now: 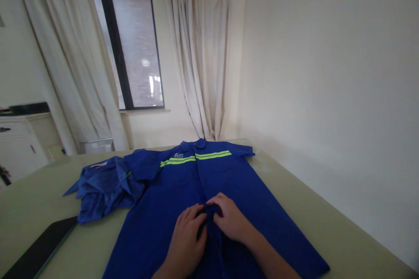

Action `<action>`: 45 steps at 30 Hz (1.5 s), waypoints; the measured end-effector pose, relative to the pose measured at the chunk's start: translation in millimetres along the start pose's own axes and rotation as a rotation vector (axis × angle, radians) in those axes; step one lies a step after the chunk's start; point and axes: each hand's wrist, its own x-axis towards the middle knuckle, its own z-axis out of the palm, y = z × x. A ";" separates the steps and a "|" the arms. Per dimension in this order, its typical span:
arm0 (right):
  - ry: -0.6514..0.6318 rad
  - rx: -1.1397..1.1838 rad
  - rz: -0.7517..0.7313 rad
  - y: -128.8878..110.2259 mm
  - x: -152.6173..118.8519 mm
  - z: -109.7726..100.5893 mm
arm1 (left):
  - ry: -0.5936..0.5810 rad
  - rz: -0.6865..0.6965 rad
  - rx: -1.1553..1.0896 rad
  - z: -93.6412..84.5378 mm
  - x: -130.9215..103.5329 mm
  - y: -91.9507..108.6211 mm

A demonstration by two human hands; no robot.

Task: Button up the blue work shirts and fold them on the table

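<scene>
Left hand (187,239) and right hand (231,219), fingers curled nearly closed, both pinching front placket of blue shirt (176,192), lower center of frame; shirt laid flat, collar at center, hem corner reaching lower right. Crumpled blue garment (106,185) touches its sleeve at left, black flat object (42,246) at lower left just beside that garment; bare green tabletop (294,192) strip runs between shirt and wall (343,96) on right, wider open patch at far left.
</scene>
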 end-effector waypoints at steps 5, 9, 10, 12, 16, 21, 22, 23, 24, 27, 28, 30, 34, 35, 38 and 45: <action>0.083 -0.242 0.171 -8.4 -1.2 1.8 | -0.149 0.075 0.142 1.2 -8.6 6.3; 0.077 -0.328 0.208 -12.7 -3.2 -0.7 | -0.214 0.057 0.176 1.4 -12.4 11.0; 0.073 -0.342 0.200 -13.1 -3.0 -0.7 | -0.238 0.053 0.179 2.0 -13.5 11.4; 0.065 -0.375 0.169 -13.3 -1.1 1.5 | -0.304 0.044 0.177 3.9 -16.4 11.0; 0.062 -0.427 0.139 -11.2 7.4 11.4 | -0.461 -0.011 0.153 3.1 -21.6 11.2; 0.068 -0.419 0.112 -3.0 14.4 20.2 | -0.328 -0.062 0.170 -14.5 -2.9 18.4; 0.074 -0.417 0.094 -1.0 14.4 20.9 | -0.264 -0.110 0.143 -17.5 6.3 18.3; 0.082 -0.412 0.079 0.9 14.1 21.4 | -0.199 -0.178 0.111 -19.4 16.6 17.2; 0.092 -0.405 0.069 2.6 13.6 21.8 | -0.145 -0.258 0.083 -20.1 27.4 15.2; 0.113 -0.365 0.074 6.9 12.2 22.8 | -0.065 -0.419 0.049 -14.3 53.8 7.1; 0.120 -0.349 0.081 8.0 12.0 23.0 | -0.052 -0.437 0.042 -10.0 58.5 4.7; 0.124 -0.319 0.095 9.5 12.0 23.4 | -0.012 -0.438 0.022 0.3 60.8 0.9; 0.123 -0.294 0.117 8.7 13.1 23.1 | 0.122 -0.411 0.012 19.4 51.0 -3.8; 0.124 -0.294 0.125 7.9 13.3 22.9 | 0.139 -0.403 0.017 22.2 48.9 -4.6; 0.139 -0.276 0.147 6.0 13.4 22.6 | 0.156 -0.366 0.017 24.2 47.1 -5.1; 0.142 -0.149 0.062 10.5 14.7 22.4 | 0.077 -0.469 -0.216 9.5 53.2 -1.3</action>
